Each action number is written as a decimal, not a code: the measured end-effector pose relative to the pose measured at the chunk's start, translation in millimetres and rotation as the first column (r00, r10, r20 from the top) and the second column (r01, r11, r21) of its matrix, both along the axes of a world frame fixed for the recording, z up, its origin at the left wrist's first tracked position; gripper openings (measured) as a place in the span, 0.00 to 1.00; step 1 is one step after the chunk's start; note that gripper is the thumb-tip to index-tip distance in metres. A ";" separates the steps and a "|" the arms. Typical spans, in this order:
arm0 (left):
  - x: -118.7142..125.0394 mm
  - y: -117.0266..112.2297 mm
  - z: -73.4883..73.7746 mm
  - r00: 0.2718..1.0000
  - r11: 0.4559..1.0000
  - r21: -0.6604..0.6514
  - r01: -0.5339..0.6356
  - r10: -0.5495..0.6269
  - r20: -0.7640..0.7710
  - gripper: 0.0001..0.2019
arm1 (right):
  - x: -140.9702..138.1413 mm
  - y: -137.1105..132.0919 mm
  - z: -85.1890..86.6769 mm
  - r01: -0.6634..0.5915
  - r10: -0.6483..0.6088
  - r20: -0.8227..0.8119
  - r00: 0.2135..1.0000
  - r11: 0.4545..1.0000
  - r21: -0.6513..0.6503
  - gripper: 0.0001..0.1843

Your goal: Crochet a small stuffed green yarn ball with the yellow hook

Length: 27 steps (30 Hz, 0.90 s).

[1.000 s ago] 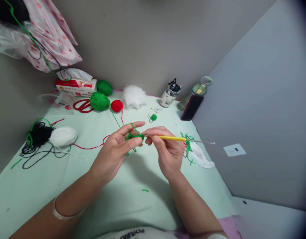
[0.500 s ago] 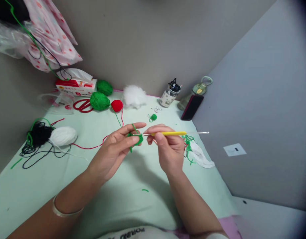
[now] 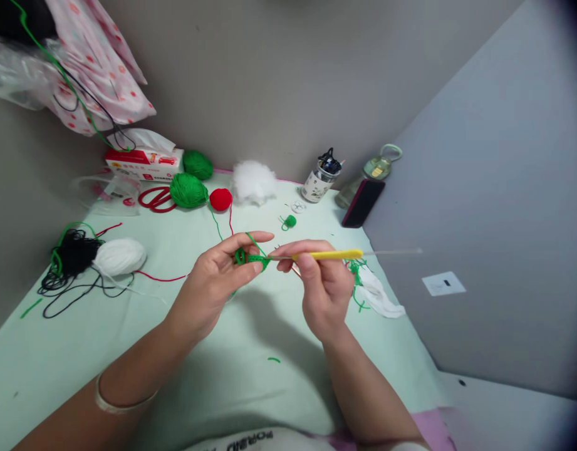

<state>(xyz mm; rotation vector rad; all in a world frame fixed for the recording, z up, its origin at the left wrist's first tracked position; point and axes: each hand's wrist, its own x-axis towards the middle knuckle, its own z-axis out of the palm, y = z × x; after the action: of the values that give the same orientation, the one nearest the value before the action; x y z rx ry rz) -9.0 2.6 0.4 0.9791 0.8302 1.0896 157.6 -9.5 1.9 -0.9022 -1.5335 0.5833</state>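
Observation:
Between the thumb and fingers of my left hand (image 3: pixel 215 275) is pinched a small piece of green crochet work (image 3: pixel 257 260). Green yarn runs over its raised index finger and slants down to the piece. My right hand (image 3: pixel 323 279) grips a crochet hook (image 3: pixel 335 255) with a yellow handle, its metal shaft pointing left and meeting the right edge of the crochet work. The hook's other metal end sticks out to the right, blurred. A thin strand hangs from a green yarn ball (image 3: pixel 188 190) behind my left hand.
Along the back are a tissue box (image 3: pixel 145 164), red-handled scissors (image 3: pixel 156 199), a red yarn ball (image 3: pixel 220 200), white stuffing (image 3: pixel 254 181), a jar (image 3: pixel 319 181), a bottle (image 3: pixel 379 166) and a phone (image 3: pixel 363 203). White yarn (image 3: pixel 120 257) and tangled black yarn (image 3: pixel 76 254) lie left; a white cloth piece (image 3: pixel 379 294) lies right.
My right hand has shifted slightly right with the hook, drawing its tip toward the right edge of the crochet work. The green piece now lies flatter in my left hand.

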 end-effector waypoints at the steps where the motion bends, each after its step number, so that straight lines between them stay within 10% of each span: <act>1: 1.1 -0.7 -1.6 1.000 1.000 0.016 -0.023 0.023 -0.005 0.16 | -0.3 -1.5 -1.2 0.021 -0.031 0.113 0.993 0.995 0.093 0.11; 6: 7.8 -2.7 -2.1 0.986 0.995 -0.100 0.018 -0.002 0.164 0.24 | -2.2 -3.7 -12.8 0.048 -0.332 0.467 0.820 0.853 0.520 0.13; 14: 2.8 3.6 2.4 0.947 0.959 -0.232 0.161 -0.083 0.311 0.19 | 1.0 5.1 -3.8 -0.015 0.020 -0.138 0.990 0.999 0.040 0.11; 17: 3.4 2.0 1.8 0.967 0.974 -0.166 0.157 -0.117 0.228 0.20 | -1.0 7.1 -2.5 -0.067 0.062 -0.122 0.991 0.997 -0.037 0.09; 22: 8.1 -0.8 0.4 0.986 0.990 -0.132 0.043 -0.021 0.168 0.20 | -3.9 1.1 -8.7 0.027 -0.046 0.139 0.989 0.991 0.134 0.11; 27: 6.8 4.7 -0.7 0.931 0.943 -0.268 0.196 -0.093 0.352 0.15 | 0.4 -1.3 -11.3 0.061 -0.181 0.297 0.938 0.927 0.371 0.17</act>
<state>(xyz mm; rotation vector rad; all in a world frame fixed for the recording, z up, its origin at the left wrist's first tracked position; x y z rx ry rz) -2.2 7.4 -0.3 0.5678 0.6083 0.9341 157.9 -10.7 -9.4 -0.8302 -1.7917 0.0527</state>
